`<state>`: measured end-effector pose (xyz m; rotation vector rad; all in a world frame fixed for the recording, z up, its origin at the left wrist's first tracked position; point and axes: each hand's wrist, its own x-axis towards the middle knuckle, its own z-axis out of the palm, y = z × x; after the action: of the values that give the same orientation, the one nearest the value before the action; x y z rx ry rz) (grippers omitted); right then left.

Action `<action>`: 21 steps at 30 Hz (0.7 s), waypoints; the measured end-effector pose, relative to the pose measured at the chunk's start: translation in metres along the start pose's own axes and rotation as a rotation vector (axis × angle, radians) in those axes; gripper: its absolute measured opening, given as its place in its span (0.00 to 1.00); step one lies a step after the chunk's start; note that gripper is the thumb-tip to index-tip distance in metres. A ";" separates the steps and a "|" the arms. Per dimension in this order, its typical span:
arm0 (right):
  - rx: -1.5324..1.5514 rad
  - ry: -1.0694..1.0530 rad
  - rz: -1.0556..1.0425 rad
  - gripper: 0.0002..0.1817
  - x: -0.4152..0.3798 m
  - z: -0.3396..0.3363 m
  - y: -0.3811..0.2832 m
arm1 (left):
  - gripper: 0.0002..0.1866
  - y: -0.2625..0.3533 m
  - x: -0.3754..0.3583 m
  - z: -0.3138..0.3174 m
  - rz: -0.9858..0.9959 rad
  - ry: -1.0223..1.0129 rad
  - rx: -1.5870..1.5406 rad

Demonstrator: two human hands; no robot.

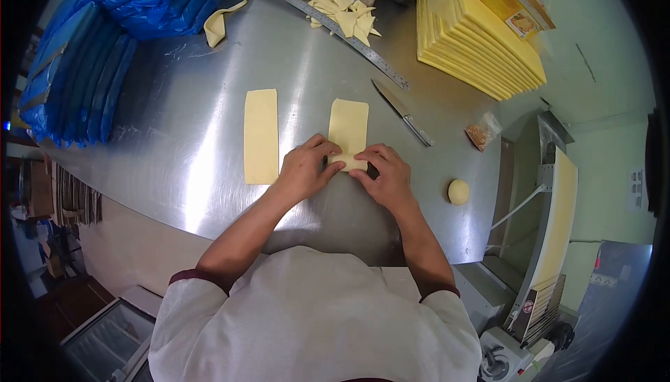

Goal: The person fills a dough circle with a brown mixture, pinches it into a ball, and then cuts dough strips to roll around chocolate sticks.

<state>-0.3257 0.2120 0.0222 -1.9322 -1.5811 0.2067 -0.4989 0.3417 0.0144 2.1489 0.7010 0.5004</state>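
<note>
We have the left hand [305,167] and right hand [386,174] pinching the near end of the dough strip [349,130] at mid-table [188,165], fingers curled narrow onto its first roll, so next we likely roll it evenly toward the far end.

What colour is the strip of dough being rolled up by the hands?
Pale yellow, as the head view shows: the dough strip lies on the steel table.

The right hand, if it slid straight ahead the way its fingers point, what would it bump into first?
The right hand points up-left, already touching the dough strip being rolled. Going on, it would probably meet the left hand first.
</note>
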 end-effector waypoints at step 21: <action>-0.015 0.054 0.193 0.18 0.045 0.001 0.009 | 0.16 -0.020 0.051 0.004 -0.060 0.042 -0.023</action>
<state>-0.3061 0.2533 0.0281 -2.0853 -1.3649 0.2214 -0.4638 0.3818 0.0016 2.0944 0.7770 0.5204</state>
